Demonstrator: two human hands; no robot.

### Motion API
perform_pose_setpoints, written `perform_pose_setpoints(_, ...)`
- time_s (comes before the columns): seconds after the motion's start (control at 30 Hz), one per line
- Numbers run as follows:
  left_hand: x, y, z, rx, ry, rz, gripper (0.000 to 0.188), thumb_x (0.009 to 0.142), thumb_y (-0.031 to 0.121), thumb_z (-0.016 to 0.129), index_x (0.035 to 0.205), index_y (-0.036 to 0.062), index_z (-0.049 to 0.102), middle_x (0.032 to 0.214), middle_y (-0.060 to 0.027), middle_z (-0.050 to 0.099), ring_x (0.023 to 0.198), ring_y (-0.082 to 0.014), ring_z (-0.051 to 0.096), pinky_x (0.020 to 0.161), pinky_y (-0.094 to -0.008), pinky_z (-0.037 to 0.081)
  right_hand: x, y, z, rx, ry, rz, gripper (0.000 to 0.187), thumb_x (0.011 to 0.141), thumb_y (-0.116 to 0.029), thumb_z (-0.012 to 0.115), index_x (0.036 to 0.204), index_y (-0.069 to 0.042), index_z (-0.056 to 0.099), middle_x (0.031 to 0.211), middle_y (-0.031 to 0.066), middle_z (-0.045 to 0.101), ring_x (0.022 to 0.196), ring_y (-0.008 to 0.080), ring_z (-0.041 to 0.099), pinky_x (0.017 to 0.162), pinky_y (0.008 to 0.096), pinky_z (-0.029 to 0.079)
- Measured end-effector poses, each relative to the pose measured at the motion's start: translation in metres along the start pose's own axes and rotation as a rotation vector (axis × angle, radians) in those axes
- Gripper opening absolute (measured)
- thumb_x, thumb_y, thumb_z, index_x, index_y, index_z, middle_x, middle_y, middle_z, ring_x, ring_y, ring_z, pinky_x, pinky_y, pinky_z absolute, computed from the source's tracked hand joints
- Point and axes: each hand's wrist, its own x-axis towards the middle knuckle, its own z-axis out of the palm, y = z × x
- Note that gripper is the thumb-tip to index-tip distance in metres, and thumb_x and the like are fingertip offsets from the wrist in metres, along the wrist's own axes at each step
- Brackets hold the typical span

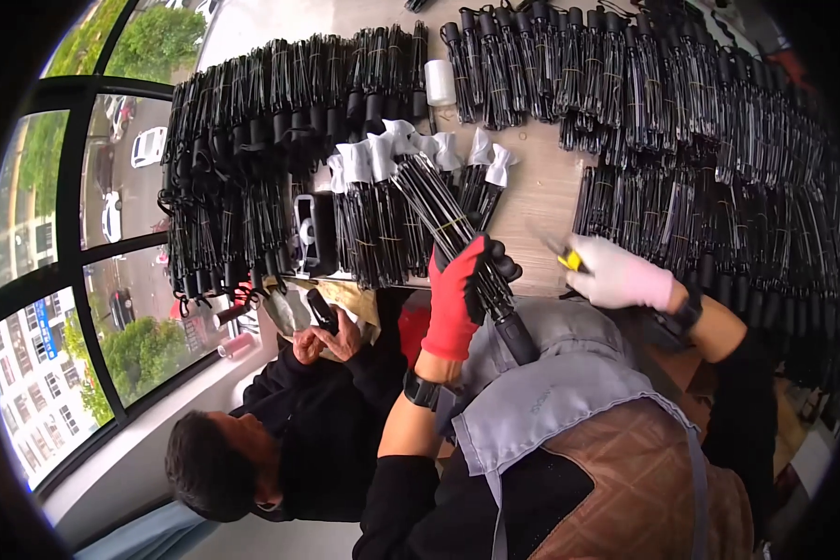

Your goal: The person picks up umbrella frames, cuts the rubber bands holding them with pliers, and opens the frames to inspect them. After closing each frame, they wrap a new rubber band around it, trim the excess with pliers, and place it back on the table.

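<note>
My left hand (455, 294), in a red glove with black palm and fingertips, is closed round a folded umbrella frame (429, 205). The frame tilts, its black handle (513, 341) toward my lap and its ribs pointing up and left over the table. A yellow-handled cutting tool (570, 259) sits in my right hand (621, 273), which wears a white and pink glove; the tool's tip is blurred. Beyond my left hand lie several umbrella frames (373, 229) with white wraps (380, 154) on their ends; whether one wrap belongs to the held frame I cannot tell.
Rows of black umbrella frames (625, 84) fill the table's far side and right, with more frames (252, 103) at left. A white roll (440, 82) stands between them; a tape dispenser (313, 233) is nearer. At left, another person's hands (343, 338) hold a black object beside the windows.
</note>
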Motion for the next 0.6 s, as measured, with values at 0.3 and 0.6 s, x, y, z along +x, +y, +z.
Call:
perform_pose_setpoints(0.3,-0.01,-0.004,0.041,0.319,0.114,0.108,0.035,0.091,0.007,0.059,0.124,0.0022,0.047,0.084,-0.0105,0.06,0.067,-0.0218,0.063,0.063,-0.0367,0.056,-0.032,-0.039,-0.003,-0.974,0.419,-0.299,0.018,0.082,-0.017,0.056,0.096,-0.006,0.055,0.106,0.0096,0.052,0.1,0.0267,0.054,0.066,0.0336,0.05)
perform_pose_setpoints(0.6,-0.019,-0.009,0.037,0.347,0.159,0.202,0.027,0.088,0.009,0.065,0.108,0.0035,0.048,0.083,-0.0088,0.062,0.065,-0.02,0.066,0.057,-0.0317,0.055,-0.034,-0.043,0.012,-0.838,0.15,-0.204,0.019,0.083,-0.017,0.055,0.095,-0.002,0.054,0.087,0.012,0.058,0.084,0.0283,0.06,0.063,0.0375,0.051)
